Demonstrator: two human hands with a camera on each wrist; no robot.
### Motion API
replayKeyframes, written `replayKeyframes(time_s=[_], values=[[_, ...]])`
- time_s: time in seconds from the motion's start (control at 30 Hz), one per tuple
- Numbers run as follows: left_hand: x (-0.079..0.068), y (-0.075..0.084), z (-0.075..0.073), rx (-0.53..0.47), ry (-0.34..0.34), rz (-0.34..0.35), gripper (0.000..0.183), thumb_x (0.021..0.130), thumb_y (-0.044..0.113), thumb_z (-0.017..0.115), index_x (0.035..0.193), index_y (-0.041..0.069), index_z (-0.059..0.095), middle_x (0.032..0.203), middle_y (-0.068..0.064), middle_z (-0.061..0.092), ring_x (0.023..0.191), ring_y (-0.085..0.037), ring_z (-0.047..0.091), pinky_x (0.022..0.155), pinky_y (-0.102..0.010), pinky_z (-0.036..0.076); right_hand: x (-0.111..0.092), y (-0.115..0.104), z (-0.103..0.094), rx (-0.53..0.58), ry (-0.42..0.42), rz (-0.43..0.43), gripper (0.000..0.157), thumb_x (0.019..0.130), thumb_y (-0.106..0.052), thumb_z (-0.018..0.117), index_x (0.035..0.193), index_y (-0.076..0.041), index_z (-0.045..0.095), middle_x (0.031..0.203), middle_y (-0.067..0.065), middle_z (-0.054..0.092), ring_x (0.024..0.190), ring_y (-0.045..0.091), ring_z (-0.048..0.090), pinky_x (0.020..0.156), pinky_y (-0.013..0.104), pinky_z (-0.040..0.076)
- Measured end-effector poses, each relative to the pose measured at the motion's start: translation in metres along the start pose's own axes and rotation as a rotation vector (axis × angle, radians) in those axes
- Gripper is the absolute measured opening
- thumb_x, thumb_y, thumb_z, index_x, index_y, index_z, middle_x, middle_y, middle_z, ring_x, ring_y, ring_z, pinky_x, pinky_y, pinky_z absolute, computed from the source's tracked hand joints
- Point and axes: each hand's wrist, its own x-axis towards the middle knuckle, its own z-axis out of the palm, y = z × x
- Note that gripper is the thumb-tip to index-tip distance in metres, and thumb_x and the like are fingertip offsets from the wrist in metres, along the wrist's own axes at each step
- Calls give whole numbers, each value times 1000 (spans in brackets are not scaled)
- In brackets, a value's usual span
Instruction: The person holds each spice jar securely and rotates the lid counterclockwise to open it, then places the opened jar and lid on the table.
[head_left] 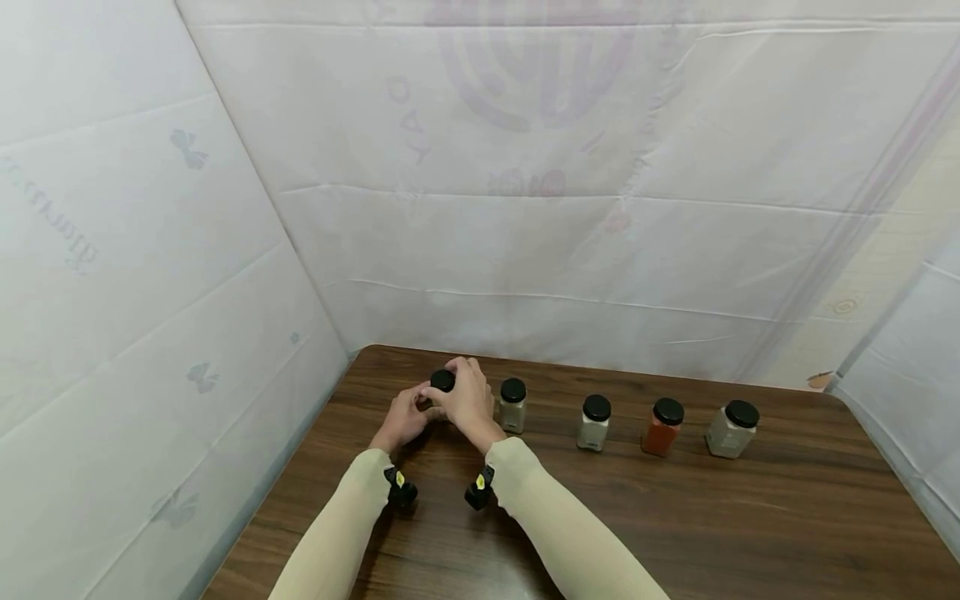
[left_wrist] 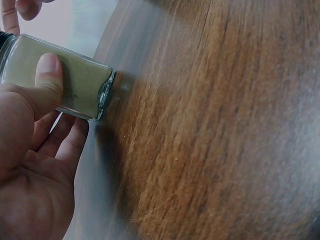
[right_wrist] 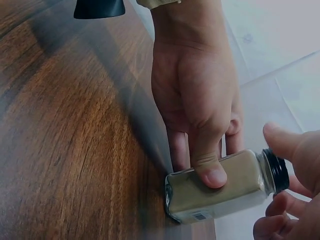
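The jar of greenish powder is upright near the far left corner of the tabletop, its body gripped between the left hand's thumb and fingers. Above, the right hand curves about its black lid; whether it grips, I cannot tell. Rightward along the far edge stand a pale jar, another pale jar, a red jar and a wider jar.

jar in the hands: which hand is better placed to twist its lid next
Probably the right hand: its fingers are by the black lid, while the left hand grips the jar by its body.
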Motion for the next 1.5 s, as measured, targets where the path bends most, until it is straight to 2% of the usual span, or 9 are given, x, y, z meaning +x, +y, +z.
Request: replayKeyframes(time_s=[0.13, 0.27, 0.57, 0.93, 1.1, 1.37, 1.5], values=[[-1, 0, 1, -18, -13, 5, 50, 96, 4, 71, 145, 7, 59, 137, -15, 65, 129, -35, 59, 107, -54, 47, 0, -1, 0, -1, -8, 10, 47, 88, -38, 83, 127, -18, 67, 125, 2, 60, 91, 27, 67, 72, 41, 57], [-1, 0, 1, -43, -32, -7, 55, 97, 3, 70, 149, 4, 53, 139, -16, 63, 130, -34, 59, 107, -52, 47, -1, -1, 0, 2, -33, 19, 44, 91, -34, 81, 131, -19, 67, 128, 3, 59, 95, 28, 67, 76, 43, 58], [1, 0, 0, -23, -20, -19, 57, 97, 2, 69, 151, 3, 50, 141, -17, 61, 132, -34, 57, 109, -52, 45, -1, -4, -5, 14, -83, 0, 47, 95, -24, 77, 140, -20, 63, 133, 5, 62, 113, 30, 65, 89, 47, 57], [2, -1, 2, -23, -11, -10, 56, 96, -1, 69, 150, 5, 52, 138, -15, 64, 129, -33, 60, 109, -52, 45, -1, -1, -7, 30, -140, -35, 51, 97, -22, 72, 146, -21, 58, 137, 4, 60, 117, 29, 64, 90, 45, 57], [2, -1, 1, -4, -12, 7, 55, 97, 2, 69, 149, 4, 53, 137, -15, 65, 129, -33, 60, 108, -52, 46, -1, 0, -6, 19, -103, -37, 55, 95, -31, 75, 146, -22, 57, 139, 3, 58, 111, 26, 65, 82, 42, 57], [1, 1, 0, 4, -8, -5, 53, 96, 1, 70, 147, 6, 57, 136, -15, 65, 129, -33, 60, 108, -53, 46, -1, 2, -2, -22, -25, 18, 58, 88, -44, 82, 137, -17, 62, 123, 4, 59, 87, 22, 63, 67, 36, 54], [0, 1, 0, -5, -13, -26, 54, 97, 4, 71, 148, 6, 55, 141, -16, 62, 131, -34, 58, 109, -53, 45, -2, 2, -2, -22, -3, 29, 54, 87, -44, 83, 129, -16, 66, 119, 4, 61, 85, 21, 63, 67, 35, 54]])
